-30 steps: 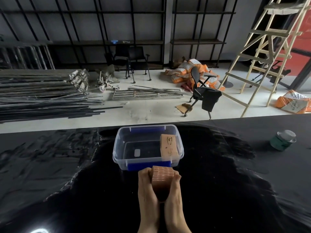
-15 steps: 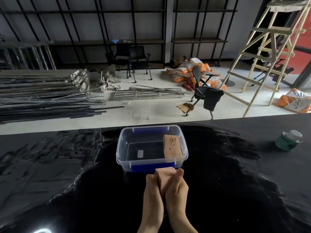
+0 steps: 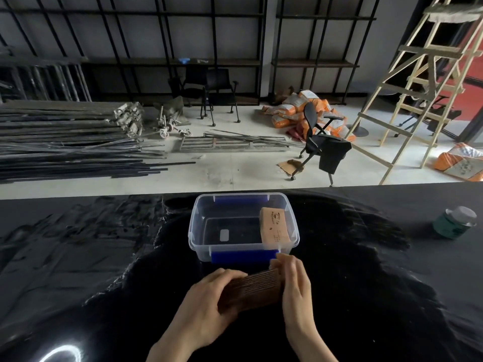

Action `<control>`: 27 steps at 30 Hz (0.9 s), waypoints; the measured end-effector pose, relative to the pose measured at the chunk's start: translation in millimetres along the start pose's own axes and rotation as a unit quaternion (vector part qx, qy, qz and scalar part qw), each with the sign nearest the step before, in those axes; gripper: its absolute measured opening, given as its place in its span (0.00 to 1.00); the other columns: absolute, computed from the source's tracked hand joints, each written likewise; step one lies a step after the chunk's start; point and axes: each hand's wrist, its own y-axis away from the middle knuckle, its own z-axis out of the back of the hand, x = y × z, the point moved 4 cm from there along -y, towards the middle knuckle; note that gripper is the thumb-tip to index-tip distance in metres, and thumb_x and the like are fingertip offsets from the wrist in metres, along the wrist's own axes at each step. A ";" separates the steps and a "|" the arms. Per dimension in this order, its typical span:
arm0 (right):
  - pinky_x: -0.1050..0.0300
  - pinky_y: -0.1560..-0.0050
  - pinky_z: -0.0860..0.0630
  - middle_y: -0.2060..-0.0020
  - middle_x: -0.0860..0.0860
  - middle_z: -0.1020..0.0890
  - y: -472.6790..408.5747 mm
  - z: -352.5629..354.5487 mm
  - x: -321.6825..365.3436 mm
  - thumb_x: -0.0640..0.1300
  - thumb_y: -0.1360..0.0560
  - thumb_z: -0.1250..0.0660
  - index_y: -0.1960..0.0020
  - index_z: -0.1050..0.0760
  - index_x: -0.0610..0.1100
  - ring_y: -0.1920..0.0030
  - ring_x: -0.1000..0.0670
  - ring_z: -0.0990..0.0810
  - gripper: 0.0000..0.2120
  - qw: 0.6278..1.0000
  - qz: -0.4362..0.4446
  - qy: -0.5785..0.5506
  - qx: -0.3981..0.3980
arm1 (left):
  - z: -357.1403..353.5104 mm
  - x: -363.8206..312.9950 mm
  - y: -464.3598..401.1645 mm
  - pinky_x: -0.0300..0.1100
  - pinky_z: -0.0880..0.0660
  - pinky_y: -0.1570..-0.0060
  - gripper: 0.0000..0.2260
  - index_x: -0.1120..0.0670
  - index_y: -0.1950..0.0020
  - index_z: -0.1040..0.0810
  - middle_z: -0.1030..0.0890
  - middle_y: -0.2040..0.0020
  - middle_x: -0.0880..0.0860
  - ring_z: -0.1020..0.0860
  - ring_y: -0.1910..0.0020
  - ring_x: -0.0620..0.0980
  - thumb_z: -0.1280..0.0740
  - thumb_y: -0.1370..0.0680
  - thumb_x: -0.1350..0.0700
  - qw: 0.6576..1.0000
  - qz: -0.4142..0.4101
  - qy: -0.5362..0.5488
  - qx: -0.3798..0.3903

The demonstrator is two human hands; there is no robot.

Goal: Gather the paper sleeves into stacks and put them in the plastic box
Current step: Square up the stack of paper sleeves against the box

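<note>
Step in hand: squaring sleeve stack before boxing. Stack held edge-up just above desk, just in front of box. Left hand grip curled over left end; right hand grip pressed flat on right end. Both clamp stack between them. One stack already in box, right side. Next, by judgement: lift over near rim, set beside first stack.

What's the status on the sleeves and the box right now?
Left hand and right hand clamp a sleeve stack short of the box. One stack already inside. Path clear.
</note>
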 end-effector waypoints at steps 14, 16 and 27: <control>0.61 0.68 0.23 0.66 0.48 0.16 -2.2 -19.0 -34.6 0.47 0.17 0.38 0.58 0.21 0.44 0.68 0.55 0.20 0.14 0.993 0.031 0.105 -0.053 | -49.7 2.6 -2.0 0.47 0.22 0.40 0.13 0.50 0.39 0.20 0.13 0.46 0.50 0.16 0.46 0.46 0.40 0.17 0.47 0.805 0.241 0.417 -0.346; 0.57 0.67 0.22 0.66 0.47 0.16 -3.7 -17.9 -34.5 0.49 0.16 0.39 0.59 0.22 0.45 0.68 0.54 0.20 0.16 0.993 0.018 0.102 -0.058 | -50.4 -3.8 -7.2 0.52 0.20 0.45 0.13 0.50 0.48 0.19 0.12 0.54 0.53 0.15 0.49 0.51 0.43 0.15 0.51 0.790 0.257 0.419 -0.366; 0.61 0.68 0.20 0.67 0.47 0.17 1.1 -20.7 -21.3 0.44 0.19 0.32 0.60 0.24 0.42 0.67 0.51 0.18 0.11 0.990 0.072 0.109 -0.053 | -41.8 3.2 -13.4 0.41 0.25 0.56 0.13 0.50 0.52 0.25 0.14 0.62 0.54 0.18 0.60 0.42 0.45 0.15 0.62 0.844 0.217 0.321 -0.371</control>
